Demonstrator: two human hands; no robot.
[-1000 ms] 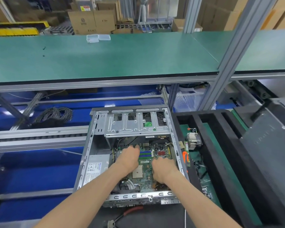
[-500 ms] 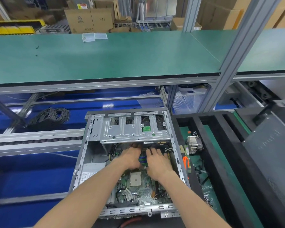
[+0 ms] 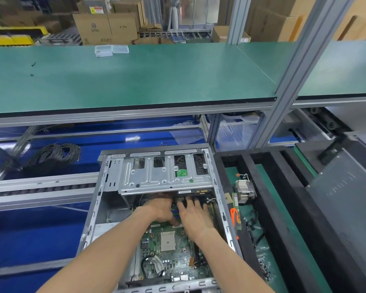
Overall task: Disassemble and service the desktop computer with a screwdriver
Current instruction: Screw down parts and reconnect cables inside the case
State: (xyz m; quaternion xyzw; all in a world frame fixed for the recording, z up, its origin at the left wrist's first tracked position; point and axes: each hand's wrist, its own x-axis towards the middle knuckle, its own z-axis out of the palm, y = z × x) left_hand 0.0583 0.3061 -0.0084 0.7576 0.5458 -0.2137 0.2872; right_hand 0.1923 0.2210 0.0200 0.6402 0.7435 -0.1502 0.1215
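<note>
Clearly we are dealing with a stiff but fragile motherboard, lying flat inside the open computer case at lower centre of the frame; we judge its edges the safest hold. Our left hand is curling down over the blue memory slots, its grasp unclear, while our right hand is spreading flat, fingers wide, just beneath the drive cage.

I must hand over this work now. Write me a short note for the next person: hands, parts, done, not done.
Left hand and right hand: both inside the open grey metal computer case, on the green motherboard near its blue memory slots; grip unclear.
Done: side cover is off; a finned metal heatsink and a green memory stick lie in the black foam tray.
Left: motherboard still in the case. No screwdriver seen.
</note>
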